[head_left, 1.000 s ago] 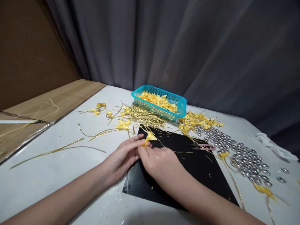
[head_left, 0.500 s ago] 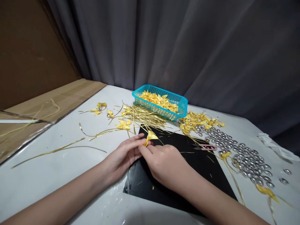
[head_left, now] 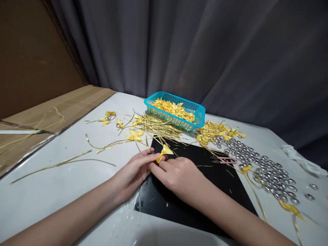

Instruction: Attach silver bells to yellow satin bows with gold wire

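A small yellow ribbon bow (head_left: 166, 150) stands up between my two hands, over the upper left part of a black board. My left hand (head_left: 137, 171) pinches the bow's lower end between thumb and fingers. Close against it, my right hand (head_left: 176, 174) is closed just below the bow, its fingertips curled under. What those fingers grip is hidden behind the knuckles. Beyond the hands lies a bundle of gold cords (head_left: 164, 127), with a yellow ribbon flower (head_left: 135, 135) to its left. Pink-handled thread snips (head_left: 230, 160) rest on the board's right side.
The black board (head_left: 205, 215) lies on a white table (head_left: 64, 191). Behind the cords stands a blue basket (head_left: 200, 118) of yellow ribbon pieces. Many silver beads (head_left: 271, 177) spread along the right, near finished-looking bows (head_left: 215, 131). A grey curtain (head_left: 179, 44) hangs behind; cardboard (head_left: 84, 102) is at left.
My right fingers have slid slightly down and left, from the bow's base to below it. My left hand still pinches the bow, which has barely moved.
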The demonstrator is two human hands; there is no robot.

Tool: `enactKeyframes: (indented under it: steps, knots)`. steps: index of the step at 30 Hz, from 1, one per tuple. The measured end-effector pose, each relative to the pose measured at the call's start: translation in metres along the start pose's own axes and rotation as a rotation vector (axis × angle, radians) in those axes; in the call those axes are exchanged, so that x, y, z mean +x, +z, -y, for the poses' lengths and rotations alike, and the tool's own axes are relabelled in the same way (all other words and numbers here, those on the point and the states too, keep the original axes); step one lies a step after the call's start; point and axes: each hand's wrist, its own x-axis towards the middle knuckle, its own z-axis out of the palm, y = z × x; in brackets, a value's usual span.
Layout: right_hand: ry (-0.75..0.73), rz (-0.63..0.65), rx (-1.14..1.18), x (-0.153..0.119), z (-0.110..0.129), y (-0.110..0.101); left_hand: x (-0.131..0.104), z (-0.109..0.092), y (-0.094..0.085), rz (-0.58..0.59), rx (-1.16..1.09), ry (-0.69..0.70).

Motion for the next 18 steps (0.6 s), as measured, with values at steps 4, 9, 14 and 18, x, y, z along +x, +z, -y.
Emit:
enactKeyframes:
  steps: [4, 9, 14, 18]
  knots:
    - [-0.026, -0.017, -0.011, 0.001, -0.002, -0.001, 0.002, 0.0, -0.001, 0.006, -0.019, -0.008]
    - [-0.033, -0.094, -0.037, 0.001, -0.002, 0.001, 0.001, -0.001, 0.002, -0.02, -0.035, -0.013]
    - [-0.024, -0.122, 0.04, 0.0, -0.003, -0.004, 0.002, -0.004, 0.002, -0.024, -0.018, -0.032]
    - [0.129, -0.116, 0.335, 0.001, -0.016, -0.034, 0.002, -0.003, 0.001, 0.001, 0.023, 0.014]
